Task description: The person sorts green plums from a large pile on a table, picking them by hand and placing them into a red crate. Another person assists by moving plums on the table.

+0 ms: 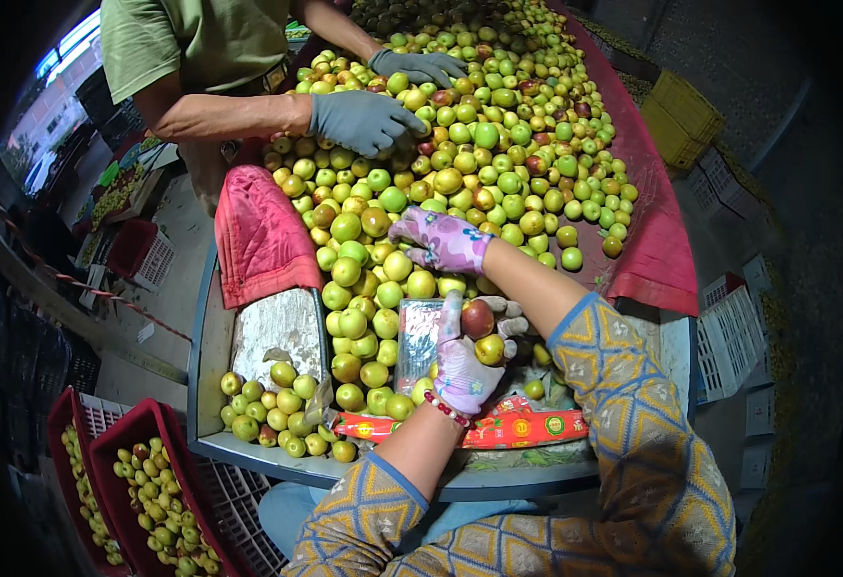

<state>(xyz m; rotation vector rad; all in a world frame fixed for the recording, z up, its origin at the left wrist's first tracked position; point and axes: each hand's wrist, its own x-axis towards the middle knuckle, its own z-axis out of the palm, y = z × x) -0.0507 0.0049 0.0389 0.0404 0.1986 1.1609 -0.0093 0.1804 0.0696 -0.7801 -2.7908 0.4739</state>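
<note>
My left hand [468, 368], in a floral lilac glove with a red bead bracelet at the wrist, is turned palm up. It holds a dark red jujube [478, 319] and a yellow-brown jujube [490, 350] within its curled fingers. Beyond it, my right hand [442, 241], gloved alike, reaches left across a large heap of green jujubes [447, 180]. Its fingertips touch fruit there; whether they grip one is hidden. Beside my left hand lies a clear-wrapped flat pack [418, 335]. Red printed plastic packaging [522, 428] lies along the near edge, below my left wrist.
Across the heap a co-worker's grey-gloved hands [367, 122] rest on the jujubes. A pink quilted cloth [266, 234] covers the left divider. Some jujubes [277, 415] sit in the table's near-left corner. Red crates of jujubes [162, 498] stand lower left; white crates [731, 346] stand at right.
</note>
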